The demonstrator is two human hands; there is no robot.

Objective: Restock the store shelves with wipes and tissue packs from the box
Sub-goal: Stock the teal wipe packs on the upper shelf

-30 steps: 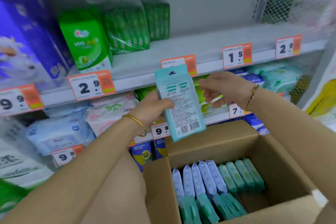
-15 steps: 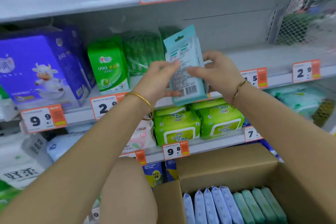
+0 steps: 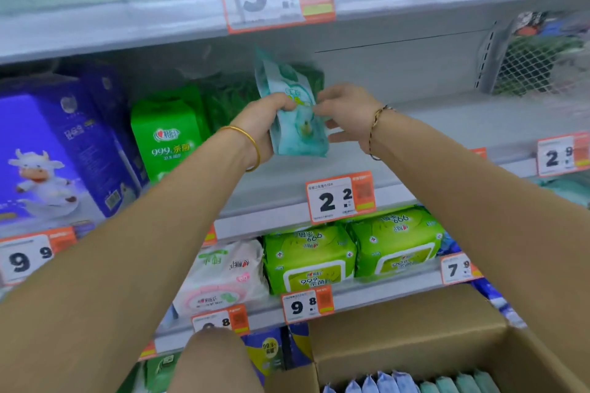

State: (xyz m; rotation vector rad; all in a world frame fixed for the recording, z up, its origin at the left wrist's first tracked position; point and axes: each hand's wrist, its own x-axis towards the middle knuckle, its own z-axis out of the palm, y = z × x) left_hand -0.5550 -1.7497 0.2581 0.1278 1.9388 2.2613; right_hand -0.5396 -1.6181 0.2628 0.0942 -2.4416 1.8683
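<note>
A teal wipes pack [image 3: 295, 115] is held upright above the middle shelf [image 3: 447, 124], its printed front toward me. My left hand [image 3: 266, 123] grips its left edge, fingers curled round it. My right hand [image 3: 346, 112] pinches its right edge with the fingertips. Below, at the bottom right, stands the open cardboard box [image 3: 415, 338], with a row of blue and teal packs [image 3: 415, 384] standing in it.
Green tissue packs [image 3: 169, 134] and a purple box [image 3: 57, 153] sit to the left on the same shelf; the shelf surface right of my hands is bare. Lime-green wipes [image 3: 351, 252] fill the shelf below. A mesh divider [image 3: 526, 64] closes the right end.
Both hands lifted the teal pack from over the box up to the middle shelf. The pack was turned round: the barcode back faced me before, now the front does.
</note>
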